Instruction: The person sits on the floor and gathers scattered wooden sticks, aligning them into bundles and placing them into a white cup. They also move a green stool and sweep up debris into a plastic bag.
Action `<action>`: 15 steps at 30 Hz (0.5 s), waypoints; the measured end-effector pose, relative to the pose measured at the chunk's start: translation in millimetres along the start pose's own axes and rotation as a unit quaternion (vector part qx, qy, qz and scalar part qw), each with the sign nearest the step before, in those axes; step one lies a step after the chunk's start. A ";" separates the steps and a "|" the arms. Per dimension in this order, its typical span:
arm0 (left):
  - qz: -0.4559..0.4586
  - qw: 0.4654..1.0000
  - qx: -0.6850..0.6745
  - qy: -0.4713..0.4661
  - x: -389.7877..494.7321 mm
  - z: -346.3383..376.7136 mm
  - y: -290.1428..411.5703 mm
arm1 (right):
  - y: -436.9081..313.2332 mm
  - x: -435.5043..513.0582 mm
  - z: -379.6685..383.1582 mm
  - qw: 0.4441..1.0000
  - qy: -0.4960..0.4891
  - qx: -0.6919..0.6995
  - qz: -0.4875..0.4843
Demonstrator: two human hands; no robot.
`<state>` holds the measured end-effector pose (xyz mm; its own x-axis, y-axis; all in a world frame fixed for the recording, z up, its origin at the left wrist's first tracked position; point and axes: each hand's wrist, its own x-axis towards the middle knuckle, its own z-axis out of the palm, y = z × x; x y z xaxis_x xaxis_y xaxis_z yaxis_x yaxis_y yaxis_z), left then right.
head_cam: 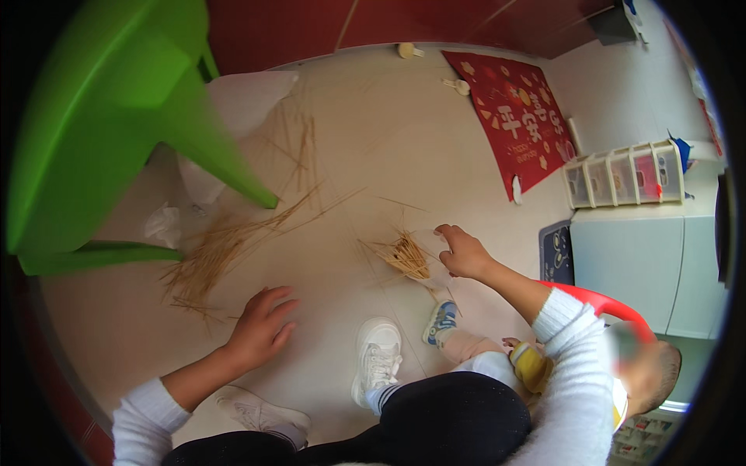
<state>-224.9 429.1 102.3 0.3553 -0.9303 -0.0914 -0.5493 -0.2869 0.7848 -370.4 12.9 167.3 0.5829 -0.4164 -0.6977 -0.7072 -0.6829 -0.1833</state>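
My left hand [264, 328] hangs above the floor with fingers apart and nothing in them. Beyond it lies a loose heap of thin wooden sticks [213, 259], like bamboo skewers, some crossing one another. My right hand [464, 251] pinches the edge of a clear plastic bag or sleeve [434, 281]. A bundle of the same sticks [410, 258] rests partly inside it, ends fanned towards the left. The clear plastic's outline is faint, so its exact shape is hard to tell. More sticks [303, 154] are strewn further off, blurred.
A green plastic stool [111, 110] stands at left, its leg beside the heap. White plastic sheeting [250, 102] and crumpled tissue [164, 226] lie near it. Another person's shoe [441, 321] is close below the bundle. A red mat [516, 116] and drawer unit [623, 175] are at right.
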 end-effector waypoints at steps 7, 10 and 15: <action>-0.067 0.995 -0.071 0.021 -1.5 2.9 1.3 | -78.3 17.8 45.2 0.966 0.009 0.159 -0.203; -0.146 0.980 -0.123 0.056 3.6 3.1 3.2 | -113.3 24.1 84.2 0.939 0.023 0.247 -0.239; -0.163 0.961 -0.159 0.156 9.8 -2.3 -2.3 | -163.6 7.7 139.0 0.882 -0.036 0.386 -0.269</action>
<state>-218.4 421.1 101.0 0.7058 -0.6749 -0.2155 -0.1281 -0.4207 0.8981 -305.9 204.9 95.6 0.9100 -0.0986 -0.4028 -0.4136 -0.1460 -0.8987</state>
